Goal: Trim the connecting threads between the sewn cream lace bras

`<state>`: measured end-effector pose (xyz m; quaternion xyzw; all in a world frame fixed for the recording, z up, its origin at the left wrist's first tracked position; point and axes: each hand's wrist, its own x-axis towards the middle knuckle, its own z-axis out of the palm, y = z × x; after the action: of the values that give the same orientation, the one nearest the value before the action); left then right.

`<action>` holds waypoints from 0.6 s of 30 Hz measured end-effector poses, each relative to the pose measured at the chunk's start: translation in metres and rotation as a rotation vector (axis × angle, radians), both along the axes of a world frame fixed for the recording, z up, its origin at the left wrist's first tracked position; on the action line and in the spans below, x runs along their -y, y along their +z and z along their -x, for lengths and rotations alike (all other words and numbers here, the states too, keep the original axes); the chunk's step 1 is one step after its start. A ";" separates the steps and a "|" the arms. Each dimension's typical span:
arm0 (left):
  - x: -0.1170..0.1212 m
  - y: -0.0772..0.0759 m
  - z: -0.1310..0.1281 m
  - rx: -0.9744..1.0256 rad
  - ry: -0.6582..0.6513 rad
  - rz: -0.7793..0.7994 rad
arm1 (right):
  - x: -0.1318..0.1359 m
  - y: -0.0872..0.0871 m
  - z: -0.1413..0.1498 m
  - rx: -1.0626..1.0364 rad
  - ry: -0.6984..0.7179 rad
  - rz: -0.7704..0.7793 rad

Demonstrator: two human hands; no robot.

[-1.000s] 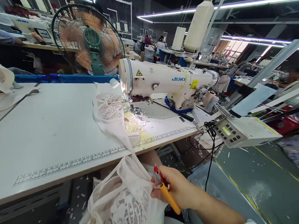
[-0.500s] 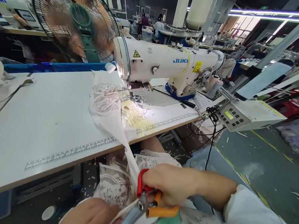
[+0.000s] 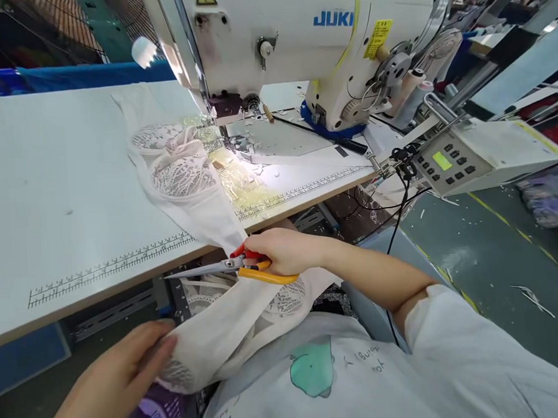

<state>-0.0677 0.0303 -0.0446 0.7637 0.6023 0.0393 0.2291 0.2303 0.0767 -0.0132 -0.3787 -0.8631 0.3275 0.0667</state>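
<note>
My right hand (image 3: 281,252) is closed round scissors (image 3: 216,268) with red and orange handles. Their blades point left over the table's front edge and look closed. White cloth from a lace bra (image 3: 184,176) on the table runs down to these fingers; whether they also pinch it is hard to tell. Lower left, my left hand (image 3: 128,366) grips the end of another white bra (image 3: 229,324) with lace cups, pulled across my lap below the scissors. My left fingertips are partly hidden behind the cloth.
A JUKI sewing machine (image 3: 279,40) stands on the white table (image 3: 73,201), its lamp lit. Yellowish clear film (image 3: 240,180) lies by the needle. A control box (image 3: 486,154) hangs at right. Below are a purple basket (image 3: 165,408) and a pale blue bin (image 3: 381,297).
My view has tipped down and closer to the machine. The scissors have swung from pointing down at me to pointing left. My hands have spread apart, stretching the white bra between them.
</note>
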 end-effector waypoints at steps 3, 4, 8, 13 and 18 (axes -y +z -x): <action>0.000 0.012 -0.020 0.232 -0.170 -0.051 | 0.011 0.010 0.004 -0.078 0.071 0.072; 0.003 0.016 -0.030 0.327 -0.249 -0.108 | 0.015 0.014 0.005 -0.107 0.086 0.099; 0.012 0.020 -0.068 0.572 -0.398 -0.276 | 0.023 0.026 0.006 -0.156 0.109 0.157; 0.009 0.016 -0.087 0.609 -0.209 -0.079 | 0.015 0.026 0.003 -0.123 0.115 0.116; 0.002 0.020 -0.092 0.742 0.048 0.273 | -0.002 0.025 -0.002 -0.095 0.150 0.074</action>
<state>0.0243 0.0284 -0.0251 0.6458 0.4960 0.2377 0.5296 0.2319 0.0787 0.0117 -0.2991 -0.8722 0.3809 0.0685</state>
